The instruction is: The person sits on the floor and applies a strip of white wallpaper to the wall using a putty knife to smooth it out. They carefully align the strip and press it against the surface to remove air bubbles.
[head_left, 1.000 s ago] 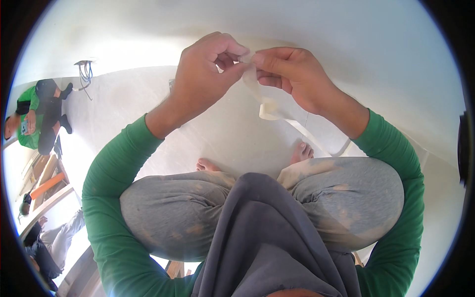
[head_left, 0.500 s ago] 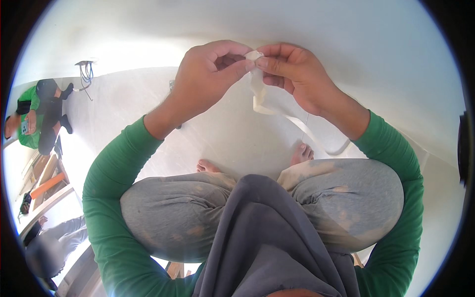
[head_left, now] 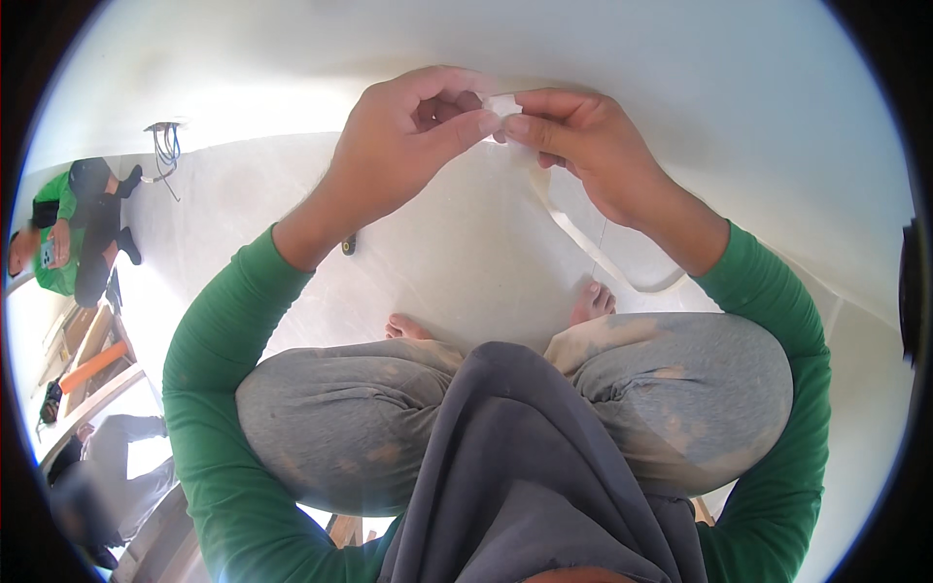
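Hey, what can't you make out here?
In the head view:
Pale strip: pinched edges covered by the left hand and right hand.
Small dark object: partly behind the left forearm.
Black object, far right: cut off by the rim.
Person, lower left: partly blurred.

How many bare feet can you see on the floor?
2: the left foot and the right foot, poking out past the grey trousers, the right one near the white strip. More may be hidden.
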